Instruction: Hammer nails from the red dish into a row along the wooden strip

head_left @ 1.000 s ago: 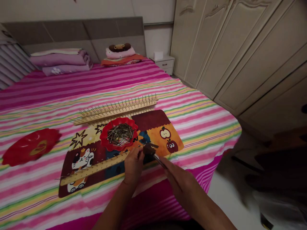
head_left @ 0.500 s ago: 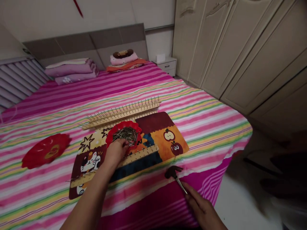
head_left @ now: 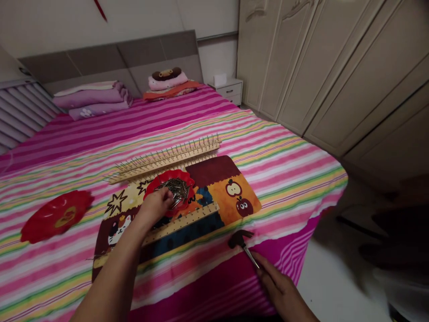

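Note:
My left hand (head_left: 159, 203) is at the left side of a red scalloped dish (head_left: 191, 176), its fingers pinched together over the heap of nails (head_left: 179, 190). What the fingertips hold, if anything, is too small to make out. My right hand (head_left: 276, 284) grips a claw hammer (head_left: 241, 240) by its handle, with the dark head above the bed's near edge. Between the dish and the hammer lies a wooden strip (head_left: 197, 216) with a row of nails standing in it. My left forearm covers this strip's left part.
Behind the dish, wooden strips (head_left: 167, 162) bristle with upright nails. A patterned mat (head_left: 214, 170) lies under the dish on the striped bed sheet (head_left: 281, 165). A second red dish (head_left: 56, 214) rests at left. Folded bedding (head_left: 97, 98) sits near the headboard; wardrobes (head_left: 301, 67) stand at right.
My left hand stays at the nails, its fingers shifting slightly within the dish. The whole view has slid a little, with things appearing further left. The hammer remains in my right hand.

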The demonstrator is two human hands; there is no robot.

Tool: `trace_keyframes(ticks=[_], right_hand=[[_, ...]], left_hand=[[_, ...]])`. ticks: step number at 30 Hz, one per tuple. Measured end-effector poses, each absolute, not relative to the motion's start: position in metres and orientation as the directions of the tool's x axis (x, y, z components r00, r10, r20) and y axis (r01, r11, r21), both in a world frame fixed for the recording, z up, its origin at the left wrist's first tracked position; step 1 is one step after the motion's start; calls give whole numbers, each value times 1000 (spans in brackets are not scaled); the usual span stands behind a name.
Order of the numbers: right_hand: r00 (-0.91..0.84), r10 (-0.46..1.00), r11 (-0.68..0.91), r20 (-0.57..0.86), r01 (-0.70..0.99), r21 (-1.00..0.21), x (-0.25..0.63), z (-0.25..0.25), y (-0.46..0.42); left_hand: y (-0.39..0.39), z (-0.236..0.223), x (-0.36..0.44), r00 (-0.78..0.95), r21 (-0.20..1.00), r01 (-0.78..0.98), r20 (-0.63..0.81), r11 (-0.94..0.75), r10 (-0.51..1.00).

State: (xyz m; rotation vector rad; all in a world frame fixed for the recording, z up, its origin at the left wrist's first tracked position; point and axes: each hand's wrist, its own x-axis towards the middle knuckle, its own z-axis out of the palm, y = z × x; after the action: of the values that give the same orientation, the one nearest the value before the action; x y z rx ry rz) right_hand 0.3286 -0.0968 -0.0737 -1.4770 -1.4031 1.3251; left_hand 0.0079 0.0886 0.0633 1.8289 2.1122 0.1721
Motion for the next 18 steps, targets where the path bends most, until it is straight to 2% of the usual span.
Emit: trace_keyframes(ticks=[1, 3, 5, 7, 12, 18], right_hand=[[-112, 973, -169, -202, 256, -952, 329, -73, -96], [-111, 973, -168, -202, 262, -950, 329, -70, -95], [-116, 972, -167, -206, 280, -945, 328, -66, -94], [-119, 972, -162, -204, 289, -943, 328, -64, -94], [-136, 971, -153, -195, 268, -951, 328, -69, -96], [-158, 963, -167, -217, 280, -946, 329, -65, -97]], left_hand=[[84, 68, 7, -120, 431, 883, -174, 185, 977], [74, 77, 7, -140, 708, 660, -212, 251, 967], [62, 84, 11, -152, 862, 393, -283, 321, 947], [49, 89, 19, -135, 890, 267, -345, 369, 929], [21, 78, 43, -60, 903, 142, -401, 405, 914], [13, 38, 66, -231, 943, 120, -277, 310, 933]])
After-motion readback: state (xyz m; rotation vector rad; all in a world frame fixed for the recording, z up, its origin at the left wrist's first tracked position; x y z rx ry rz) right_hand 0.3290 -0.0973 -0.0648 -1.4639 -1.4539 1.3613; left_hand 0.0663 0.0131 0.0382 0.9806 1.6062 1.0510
